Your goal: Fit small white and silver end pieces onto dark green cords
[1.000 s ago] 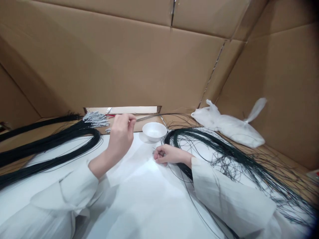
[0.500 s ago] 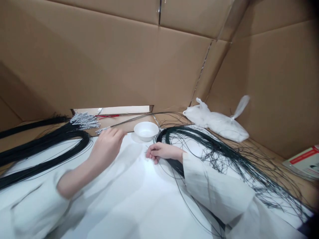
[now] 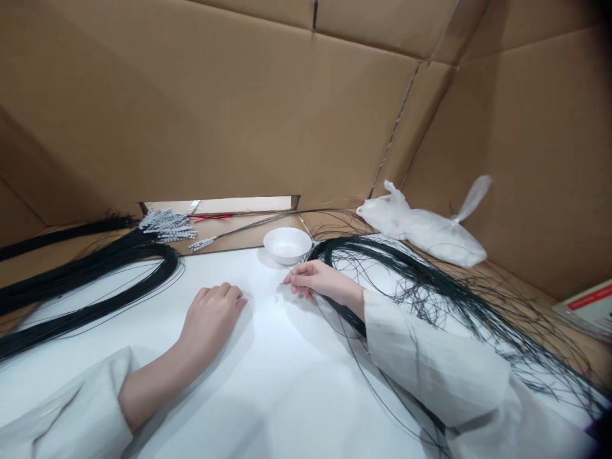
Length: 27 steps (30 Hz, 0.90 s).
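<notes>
My right hand (image 3: 318,280) pinches the end of a thin black cord between thumb and forefinger; a short tip sticks out to the left. From under that hand, loose strands curve down to the right beside the dark looped bundle of cords (image 3: 382,250). My left hand (image 3: 213,319) is closed with its fingers curled, low over the white table surface (image 3: 268,382). What its fingertips hold, if anything, is too small to make out. Just beyond the right hand stands a small white bowl (image 3: 287,245).
At the left lie black cord bundles (image 3: 86,274) and a cluster of grey-white patterned ends (image 3: 167,225). A few cords with similar ends (image 3: 203,243) and a red strip (image 3: 213,217) lie by the cardboard wall (image 3: 215,115). A knotted white plastic bag (image 3: 425,233) rests at the back right.
My left hand has come down and nearer to me, away from the patterned cord ends. My right hand keeps its pinch near the bowl. The view has shifted slightly.
</notes>
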### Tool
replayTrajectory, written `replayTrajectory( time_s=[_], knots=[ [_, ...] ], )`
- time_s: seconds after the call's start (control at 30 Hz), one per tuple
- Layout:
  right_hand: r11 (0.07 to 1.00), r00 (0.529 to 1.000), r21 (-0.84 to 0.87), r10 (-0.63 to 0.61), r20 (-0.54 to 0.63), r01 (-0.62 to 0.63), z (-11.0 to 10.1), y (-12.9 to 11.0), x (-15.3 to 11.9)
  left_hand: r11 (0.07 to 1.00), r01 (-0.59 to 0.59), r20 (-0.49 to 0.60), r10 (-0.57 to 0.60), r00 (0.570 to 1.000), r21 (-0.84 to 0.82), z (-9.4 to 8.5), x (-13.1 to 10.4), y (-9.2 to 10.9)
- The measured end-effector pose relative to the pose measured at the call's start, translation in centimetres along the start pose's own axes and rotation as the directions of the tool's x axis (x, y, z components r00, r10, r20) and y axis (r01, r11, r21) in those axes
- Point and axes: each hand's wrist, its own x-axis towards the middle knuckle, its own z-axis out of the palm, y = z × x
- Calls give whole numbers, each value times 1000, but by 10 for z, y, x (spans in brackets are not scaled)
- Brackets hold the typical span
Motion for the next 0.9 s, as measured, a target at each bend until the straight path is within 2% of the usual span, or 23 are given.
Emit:
replayTrajectory(
  time_s=[0.1, 0.2, 0.3, 0.37, 0.5, 0.67, 0.9],
  knots=[
    [995, 999, -100, -27, -33, 23, 14, -16, -15, 1000, -23, -25, 23, 999, -5, 2, -1, 1],
    [988, 997, -139, 54, -49, -60, 30, -24, -37, 999, -45, -54, 44, 998, -15, 4, -1, 0],
    [979, 988, -137, 152, 2, -150, 43, -20, -56, 998, -53, -62, 52, 997, -25, 7, 1, -1],
    [977, 984, -133, 171, 42, -164, 50, -13, -64, 998, -59, -59, 58, 997, -22, 7, 2, -1],
    [985, 986, -82, 158, 61, -153, 60, 0, -66, 997, -82, -54, 82, 995, 6, 8, 4, 1],
    [963, 970, 123, 233, 72, -240, 63, 7, -63, 998, -65, -65, 66, 996, 11, 10, 5, 2],
    [945, 979, 261, 202, 18, -200, 61, 12, -59, 998, -65, -41, 66, 997, 28, 7, 6, 6]
  ],
)
